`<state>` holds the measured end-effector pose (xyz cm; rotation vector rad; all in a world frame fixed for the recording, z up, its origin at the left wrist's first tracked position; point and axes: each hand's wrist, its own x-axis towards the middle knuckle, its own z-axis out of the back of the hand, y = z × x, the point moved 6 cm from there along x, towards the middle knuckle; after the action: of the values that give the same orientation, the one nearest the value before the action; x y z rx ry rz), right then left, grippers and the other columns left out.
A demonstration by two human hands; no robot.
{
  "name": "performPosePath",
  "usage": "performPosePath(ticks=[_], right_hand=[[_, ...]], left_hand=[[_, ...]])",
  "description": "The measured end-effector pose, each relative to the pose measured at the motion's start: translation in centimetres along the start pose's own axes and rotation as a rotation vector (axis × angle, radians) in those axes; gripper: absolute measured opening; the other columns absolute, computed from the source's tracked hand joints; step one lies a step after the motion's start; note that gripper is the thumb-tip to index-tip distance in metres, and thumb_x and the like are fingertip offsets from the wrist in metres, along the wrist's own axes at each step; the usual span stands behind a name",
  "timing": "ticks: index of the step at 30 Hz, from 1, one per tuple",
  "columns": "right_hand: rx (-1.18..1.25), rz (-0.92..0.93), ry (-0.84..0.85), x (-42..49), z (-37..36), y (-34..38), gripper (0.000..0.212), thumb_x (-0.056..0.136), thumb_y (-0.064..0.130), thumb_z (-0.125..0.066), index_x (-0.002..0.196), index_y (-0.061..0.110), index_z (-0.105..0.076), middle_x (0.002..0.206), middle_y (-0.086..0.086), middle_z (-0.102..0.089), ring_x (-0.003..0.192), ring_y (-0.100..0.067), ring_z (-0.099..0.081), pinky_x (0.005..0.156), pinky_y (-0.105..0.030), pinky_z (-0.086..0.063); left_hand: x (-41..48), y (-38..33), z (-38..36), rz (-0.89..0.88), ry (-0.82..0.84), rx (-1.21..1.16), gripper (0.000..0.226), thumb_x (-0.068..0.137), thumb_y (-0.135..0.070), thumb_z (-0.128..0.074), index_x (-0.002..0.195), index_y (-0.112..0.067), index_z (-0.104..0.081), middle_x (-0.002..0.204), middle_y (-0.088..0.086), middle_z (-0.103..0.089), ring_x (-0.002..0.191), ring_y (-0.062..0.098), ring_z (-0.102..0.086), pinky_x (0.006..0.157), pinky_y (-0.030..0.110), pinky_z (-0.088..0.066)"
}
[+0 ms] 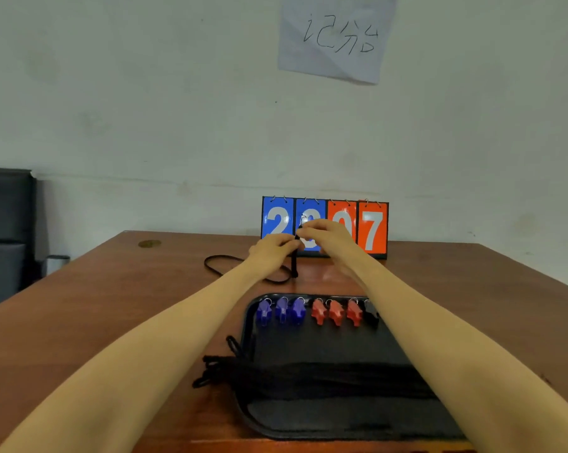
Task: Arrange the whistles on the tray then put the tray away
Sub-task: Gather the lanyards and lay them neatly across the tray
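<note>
A black tray [308, 416] lies on the wooden table in front of me. Along its far edge stand three blue whistles [281, 311], three red whistles [336, 312] and a black whistle [371, 313] partly behind my right forearm. A bundle of black lanyards [308, 376] lies across the tray and spills over its left rim. Both hands are held up beyond the tray. My left hand [272, 248] pinches the top of a black cord [294, 263] that hangs to the table. My right hand [325, 233] pinches a small metal ring at the cord's upper end.
A flip scoreboard [372, 228] showing blue and orange numbers stands at the table's far edge, right behind my hands. The cord's loop [217, 266] trails left on the table. A dark chair [5, 230] stands at far left; a paper sheet [336, 34] hangs on the wall.
</note>
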<state>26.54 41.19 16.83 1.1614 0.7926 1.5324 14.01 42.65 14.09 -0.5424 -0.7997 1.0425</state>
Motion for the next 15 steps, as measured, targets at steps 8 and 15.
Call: performPosePath(ticks=[8, 15], right_hand=[[-0.107, 0.071, -0.171, -0.8, 5.2, -0.1, 0.02, 0.089, 0.018, -0.062, 0.096, 0.0, -0.07, 0.091, -0.001, -0.064, 0.073, -0.002, -0.052, 0.067, -0.016, -0.039], [-0.046, 0.031, -0.497, -2.4, 13.5, -2.0, 0.021, 0.084, 0.013, -0.067, 0.103, 0.005, -0.071, 0.103, -0.01, -0.069, 0.095, -0.018, -0.059, 0.088, -0.027, -0.045]], left_hand=[[0.8, -0.8, 1.3, 0.053, -0.158, 0.344, 0.027, 0.096, -0.035, -0.043, 0.102, -0.025, -0.067, 0.088, -0.007, -0.067, 0.09, 0.01, -0.05, 0.105, 0.043, -0.02], [1.2, 0.2, 4.1, 0.08, -0.295, 0.398, 0.025, 0.095, -0.03, -0.045, 0.101, -0.024, -0.069, 0.1, -0.005, -0.07, 0.103, 0.016, -0.055, 0.107, 0.043, -0.016]])
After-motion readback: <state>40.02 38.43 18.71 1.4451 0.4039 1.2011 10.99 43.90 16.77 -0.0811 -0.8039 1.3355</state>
